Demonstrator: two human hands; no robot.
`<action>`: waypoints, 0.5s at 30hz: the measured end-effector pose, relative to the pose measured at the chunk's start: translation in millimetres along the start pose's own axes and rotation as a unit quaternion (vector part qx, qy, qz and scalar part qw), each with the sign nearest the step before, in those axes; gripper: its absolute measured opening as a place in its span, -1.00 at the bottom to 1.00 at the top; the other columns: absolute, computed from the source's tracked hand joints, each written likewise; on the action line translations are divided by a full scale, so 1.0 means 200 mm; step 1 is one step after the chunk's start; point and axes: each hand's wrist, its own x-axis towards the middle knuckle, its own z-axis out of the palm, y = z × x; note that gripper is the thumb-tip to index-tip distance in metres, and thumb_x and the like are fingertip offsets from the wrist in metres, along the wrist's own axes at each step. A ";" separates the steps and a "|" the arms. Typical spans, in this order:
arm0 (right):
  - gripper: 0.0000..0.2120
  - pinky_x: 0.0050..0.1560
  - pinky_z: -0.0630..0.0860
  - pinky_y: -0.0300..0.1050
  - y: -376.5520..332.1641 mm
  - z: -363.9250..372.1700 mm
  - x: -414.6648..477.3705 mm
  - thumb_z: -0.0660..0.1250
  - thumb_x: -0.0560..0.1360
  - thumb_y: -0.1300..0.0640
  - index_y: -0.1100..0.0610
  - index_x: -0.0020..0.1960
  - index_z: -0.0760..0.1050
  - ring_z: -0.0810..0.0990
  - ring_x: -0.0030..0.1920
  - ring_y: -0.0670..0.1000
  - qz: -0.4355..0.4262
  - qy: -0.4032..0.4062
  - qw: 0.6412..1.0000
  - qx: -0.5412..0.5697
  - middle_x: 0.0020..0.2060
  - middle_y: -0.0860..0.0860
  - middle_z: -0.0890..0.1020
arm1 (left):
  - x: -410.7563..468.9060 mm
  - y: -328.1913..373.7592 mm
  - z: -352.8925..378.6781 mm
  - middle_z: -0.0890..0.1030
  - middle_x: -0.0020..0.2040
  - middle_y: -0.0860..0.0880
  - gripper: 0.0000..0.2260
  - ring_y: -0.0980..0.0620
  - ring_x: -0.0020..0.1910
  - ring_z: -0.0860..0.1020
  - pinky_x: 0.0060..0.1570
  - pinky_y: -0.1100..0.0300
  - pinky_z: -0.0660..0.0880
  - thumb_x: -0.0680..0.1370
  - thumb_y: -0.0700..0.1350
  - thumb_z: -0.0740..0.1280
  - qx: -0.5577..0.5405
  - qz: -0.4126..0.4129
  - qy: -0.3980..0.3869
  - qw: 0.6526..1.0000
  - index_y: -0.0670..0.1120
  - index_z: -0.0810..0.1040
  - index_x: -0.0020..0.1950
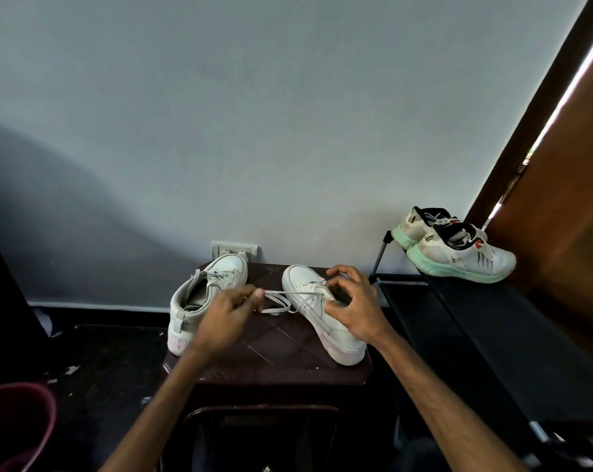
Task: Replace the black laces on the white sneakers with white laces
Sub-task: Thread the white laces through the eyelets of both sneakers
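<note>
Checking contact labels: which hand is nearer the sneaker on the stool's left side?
Left. The left hand is right beside that left-side sneaker, pinching the white lace; the right hand is at the eyelets of the other sneaker, farther away.

Low in the centre of the frame, two white sneakers point(199, 298) stand on a dark stool point(278, 356). The left hand point(225, 318) pinches a white lace point(281, 295) drawn taut from the right-side sneaker point(329, 321), where the right hand point(353, 308) pinches it at the eyelets. Green-soled shoes point(458, 253) sit on a black rack point(475, 321) at right
</note>
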 end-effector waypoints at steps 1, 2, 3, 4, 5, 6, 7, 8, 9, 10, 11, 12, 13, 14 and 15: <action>-0.75 0.19 0.29 -0.36 0.00 0.00 0.00 0.43 0.27 0.04 0.04 -0.06 0.60 0.43 0.22 -0.18 -0.005 0.000 1.000 0.003 0.15 -0.22 0.51 | -0.02 0.03 -0.05 0.47 -0.43 0.13 -0.69 0.18 -0.38 0.38 -0.29 0.16 0.32 0.59 0.04 0.26 -0.047 0.026 0.027 0.998 -0.02 0.51 -0.33; -0.74 0.20 0.35 -0.28 0.00 0.00 0.00 0.41 0.26 0.01 0.03 -0.06 0.59 0.43 0.22 -0.18 -0.008 0.000 1.000 0.008 0.15 -0.23 0.51 | -0.04 0.08 -0.07 0.47 -0.42 0.13 -0.70 0.19 -0.36 0.38 -0.28 0.20 0.32 0.59 0.01 0.25 -0.064 0.055 0.038 0.996 -0.01 0.50 -0.33; -0.72 0.21 0.38 -0.23 0.00 0.00 0.00 0.38 0.25 -0.02 0.02 -0.07 0.58 0.44 0.22 -0.17 -0.006 -0.001 1.000 0.013 0.14 -0.23 0.51 | -0.05 0.13 -0.06 0.45 -0.41 0.14 -0.71 0.20 -0.36 0.38 -0.28 0.24 0.31 0.60 -0.02 0.24 -0.060 0.079 0.041 0.994 -0.02 0.49 -0.33; -0.71 0.21 0.39 -0.20 0.00 0.00 0.00 0.36 0.24 -0.04 0.02 -0.07 0.57 0.45 0.21 -0.16 0.000 -0.003 1.000 0.016 0.14 -0.23 0.51 | -0.06 0.15 -0.03 0.43 -0.41 0.13 -0.70 0.19 -0.36 0.37 -0.30 0.24 0.30 0.60 -0.03 0.24 -0.059 0.092 0.042 0.993 -0.04 0.47 -0.32; -0.70 0.22 0.39 -0.19 0.00 0.00 -0.01 0.36 0.23 -0.04 0.01 -0.06 0.55 0.45 0.21 -0.15 0.006 -0.006 1.000 0.015 0.14 -0.23 0.51 | -0.07 0.18 0.01 0.40 -0.41 0.11 -0.68 0.17 -0.36 0.35 -0.32 0.21 0.28 0.61 -0.03 0.24 -0.070 0.097 0.045 0.992 -0.08 0.45 -0.32; -0.70 0.22 0.41 -0.18 0.00 0.00 -0.01 0.38 0.25 -0.02 0.01 -0.04 0.53 0.46 0.21 -0.14 0.012 -0.007 1.000 0.016 0.15 -0.21 0.50 | -0.06 0.19 0.05 0.35 -0.42 0.10 -0.66 0.15 -0.37 0.32 -0.35 0.18 0.25 0.62 -0.03 0.25 -0.095 0.093 0.051 0.990 -0.11 0.42 -0.34; -0.68 0.22 0.44 -0.16 0.00 0.01 -0.01 0.41 0.27 0.04 0.02 0.01 0.50 0.48 0.20 -0.13 0.020 -0.009 0.999 0.025 0.16 -0.18 0.50 | -0.05 0.18 0.09 0.32 -0.43 0.11 -0.63 0.15 -0.38 0.29 -0.37 0.19 0.22 0.63 -0.04 0.26 -0.113 0.086 0.056 0.988 -0.13 0.40 -0.35; -0.65 0.22 0.48 -0.15 0.01 0.01 -0.01 0.43 0.31 0.11 0.02 0.07 0.45 0.50 0.20 -0.11 0.035 -0.013 0.998 0.042 0.17 -0.13 0.49 | -0.04 0.15 0.13 0.32 -0.45 0.12 -0.62 0.16 -0.40 0.27 -0.36 0.23 0.21 0.64 -0.05 0.25 -0.112 0.083 0.053 0.989 -0.15 0.40 -0.35; -0.61 0.21 0.49 -0.15 0.01 0.01 -0.01 0.44 0.34 0.16 0.01 0.11 0.41 0.51 0.19 -0.10 0.052 -0.020 0.997 0.053 0.16 -0.10 0.49 | -0.04 0.11 0.15 0.35 -0.47 0.10 -0.61 0.17 -0.40 0.29 -0.33 0.25 0.23 0.65 -0.03 0.24 -0.085 0.087 0.039 0.992 -0.18 0.41 -0.33; -0.61 0.19 0.49 -0.14 0.01 0.01 -0.02 0.43 0.37 0.18 0.01 0.13 0.38 0.51 0.19 -0.10 0.065 -0.029 0.996 0.050 0.14 -0.10 0.50 | -0.03 0.05 0.17 0.39 -0.45 0.04 -0.59 0.13 -0.37 0.33 -0.27 0.23 0.26 0.64 0.02 0.21 -0.036 0.092 0.009 0.995 -0.20 0.41 -0.32; -0.63 0.17 0.49 -0.11 0.02 0.01 -0.02 0.41 0.38 0.17 0.00 0.12 0.37 0.52 0.17 -0.09 0.071 -0.036 0.996 0.040 0.12 -0.10 0.51 | -0.03 -0.01 0.19 0.42 -0.42 -0.01 -0.58 0.10 -0.33 0.36 -0.21 0.19 0.28 0.62 0.07 0.19 0.018 0.097 -0.031 0.995 -0.19 0.39 -0.32; -0.67 0.15 0.50 -0.06 0.01 0.02 -0.02 0.38 0.39 0.15 -0.01 0.09 0.37 0.52 0.14 -0.06 0.074 -0.040 0.996 0.030 0.09 -0.11 0.53 | -0.04 -0.06 0.20 0.44 -0.38 -0.02 -0.59 0.09 -0.29 0.39 -0.18 0.15 0.31 0.59 0.10 0.16 0.066 0.097 -0.070 0.991 -0.17 0.39 -0.32; -0.72 0.12 0.50 -0.03 0.01 0.02 -0.02 0.36 0.38 0.13 -0.02 0.05 0.38 0.53 0.11 -0.04 0.074 -0.041 0.996 0.022 0.06 -0.11 0.54 | -0.04 -0.12 0.20 0.47 -0.36 -0.01 -0.59 0.09 -0.26 0.42 -0.15 0.11 0.35 0.57 0.12 0.14 0.099 0.091 -0.100 0.986 -0.15 0.40 -0.31; -0.75 0.10 0.49 -0.01 0.01 0.00 -0.03 0.34 0.38 0.12 -0.02 0.02 0.39 0.54 0.09 -0.01 0.077 -0.045 0.996 0.012 0.03 -0.11 0.56 | -0.06 -0.16 0.20 0.49 -0.34 0.00 -0.59 0.10 -0.25 0.44 -0.14 0.06 0.38 0.57 0.14 0.13 0.120 0.079 -0.115 0.983 -0.15 0.42 -0.29; -0.79 0.08 0.49 -0.02 -0.01 0.00 0.00 0.34 0.40 0.14 0.00 0.00 0.41 0.55 0.05 0.00 0.082 -0.058 0.995 0.007 -0.01 -0.11 0.56 | -0.06 -0.21 0.19 0.50 -0.34 0.01 -0.59 0.11 -0.26 0.44 -0.15 0.04 0.40 0.57 0.15 0.12 0.131 0.068 -0.116 0.982 -0.14 0.42 -0.28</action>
